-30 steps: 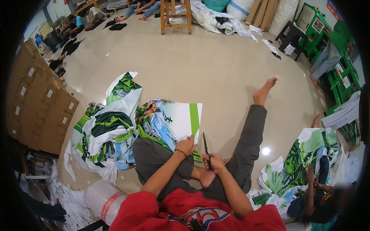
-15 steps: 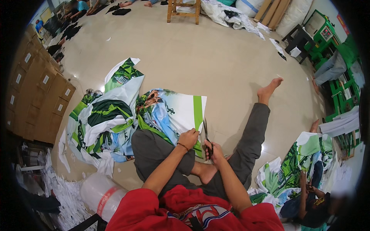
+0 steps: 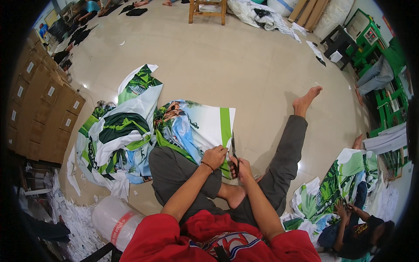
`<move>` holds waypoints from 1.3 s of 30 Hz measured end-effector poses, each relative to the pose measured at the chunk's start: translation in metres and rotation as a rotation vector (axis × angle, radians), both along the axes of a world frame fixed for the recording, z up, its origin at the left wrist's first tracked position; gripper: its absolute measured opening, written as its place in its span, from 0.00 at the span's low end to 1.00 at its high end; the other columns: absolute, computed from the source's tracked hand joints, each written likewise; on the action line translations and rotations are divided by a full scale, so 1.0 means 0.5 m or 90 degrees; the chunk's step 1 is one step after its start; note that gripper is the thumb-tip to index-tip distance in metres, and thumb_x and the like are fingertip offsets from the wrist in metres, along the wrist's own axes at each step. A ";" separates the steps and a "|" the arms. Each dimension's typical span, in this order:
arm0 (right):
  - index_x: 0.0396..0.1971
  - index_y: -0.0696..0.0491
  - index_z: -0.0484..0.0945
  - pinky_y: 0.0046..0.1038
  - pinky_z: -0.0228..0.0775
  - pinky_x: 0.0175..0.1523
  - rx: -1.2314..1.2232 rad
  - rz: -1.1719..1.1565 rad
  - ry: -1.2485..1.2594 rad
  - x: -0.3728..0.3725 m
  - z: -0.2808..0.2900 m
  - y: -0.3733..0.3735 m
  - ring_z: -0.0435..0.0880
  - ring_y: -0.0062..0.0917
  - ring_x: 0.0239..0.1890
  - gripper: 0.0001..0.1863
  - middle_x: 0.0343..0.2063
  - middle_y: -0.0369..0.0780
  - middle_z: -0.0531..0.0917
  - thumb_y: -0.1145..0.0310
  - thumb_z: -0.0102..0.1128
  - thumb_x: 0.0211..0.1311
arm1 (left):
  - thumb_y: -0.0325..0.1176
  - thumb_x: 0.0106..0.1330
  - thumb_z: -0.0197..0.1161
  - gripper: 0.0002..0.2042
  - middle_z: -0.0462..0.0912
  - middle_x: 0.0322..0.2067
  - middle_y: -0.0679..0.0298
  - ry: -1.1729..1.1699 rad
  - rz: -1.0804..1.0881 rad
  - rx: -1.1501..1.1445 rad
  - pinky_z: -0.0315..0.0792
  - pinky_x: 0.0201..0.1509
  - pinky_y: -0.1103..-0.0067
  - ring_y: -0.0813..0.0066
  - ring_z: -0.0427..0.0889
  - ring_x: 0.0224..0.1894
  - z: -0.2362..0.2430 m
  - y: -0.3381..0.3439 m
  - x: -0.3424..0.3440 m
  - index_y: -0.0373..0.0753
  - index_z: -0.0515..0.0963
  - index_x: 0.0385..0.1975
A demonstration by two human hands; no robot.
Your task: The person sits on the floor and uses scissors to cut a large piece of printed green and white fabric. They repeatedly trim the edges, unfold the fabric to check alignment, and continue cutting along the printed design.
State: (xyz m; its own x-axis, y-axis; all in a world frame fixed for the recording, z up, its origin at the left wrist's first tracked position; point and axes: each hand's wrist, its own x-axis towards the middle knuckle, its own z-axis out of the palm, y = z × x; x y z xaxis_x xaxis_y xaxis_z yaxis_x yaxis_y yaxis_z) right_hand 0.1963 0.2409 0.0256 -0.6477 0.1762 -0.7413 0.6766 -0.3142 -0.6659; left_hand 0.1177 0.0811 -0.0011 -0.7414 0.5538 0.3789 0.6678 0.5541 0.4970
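My left hand (image 3: pixel 214 156) is closed on the right edge of a white printed fabric piece (image 3: pixel 205 126) with a green stripe, lying beside my bent left knee. Just to its right, my right hand (image 3: pixel 240 168) grips dark scissors (image 3: pixel 234 147), their blades upright along the fabric's edge. Whether the blades cut into it is hard to tell. A crumpled pile of green, white and blue printed fabric (image 3: pixel 120 135) lies to the left.
Stacked boxes (image 3: pixel 46 100) stand left, above white scraps (image 3: pixel 65 227). A plastic-wrapped roll (image 3: pixel 115 220) lies lower left. A co-worker (image 3: pixel 349 240) handles more printed fabric (image 3: pixel 323 187) at right. A green machine (image 3: pixel 369 32), wooden stool (image 3: pixel 207 13) and other people (image 3: pixel 87 15) are farther off.
The view has shifted, lifting the far floor toward the top edge. My right hand and the scissors have moved up to the fabric's edge; my left hand has moved slightly right along with the fabric.
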 end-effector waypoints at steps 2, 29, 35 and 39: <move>0.30 0.52 0.73 0.22 0.61 0.16 0.004 0.001 0.003 -0.003 0.006 -0.002 0.70 0.17 0.13 0.24 0.16 0.33 0.73 0.48 0.74 0.54 | 0.30 0.58 0.65 0.08 0.80 0.32 0.66 -0.002 -0.001 0.008 0.79 0.33 0.73 0.66 0.85 0.33 0.000 -0.001 0.000 0.43 0.82 0.37; 0.25 0.50 0.73 0.21 0.56 0.14 -0.014 -0.031 -0.005 -0.029 -0.005 0.001 0.67 0.16 0.11 0.21 0.13 0.30 0.70 0.52 0.75 0.53 | 0.32 0.61 0.63 0.08 0.81 0.29 0.65 -0.073 0.020 0.016 0.78 0.33 0.70 0.62 0.83 0.30 -0.009 -0.008 -0.005 0.46 0.85 0.38; 0.22 0.49 0.72 0.21 0.56 0.15 -0.006 -0.033 -0.011 -0.045 0.005 -0.011 0.66 0.16 0.11 0.22 0.13 0.30 0.70 0.50 0.75 0.52 | 0.32 0.60 0.64 0.08 0.81 0.29 0.66 -0.085 0.022 0.031 0.77 0.32 0.70 0.63 0.83 0.29 -0.005 -0.012 -0.005 0.48 0.85 0.38; 0.22 0.48 0.71 0.21 0.55 0.15 0.004 -0.044 -0.001 -0.041 0.002 -0.024 0.66 0.16 0.11 0.22 0.13 0.30 0.70 0.49 0.75 0.52 | 0.32 0.59 0.64 0.08 0.81 0.29 0.67 -0.073 0.019 0.011 0.77 0.31 0.70 0.63 0.83 0.29 -0.009 -0.014 -0.006 0.48 0.85 0.37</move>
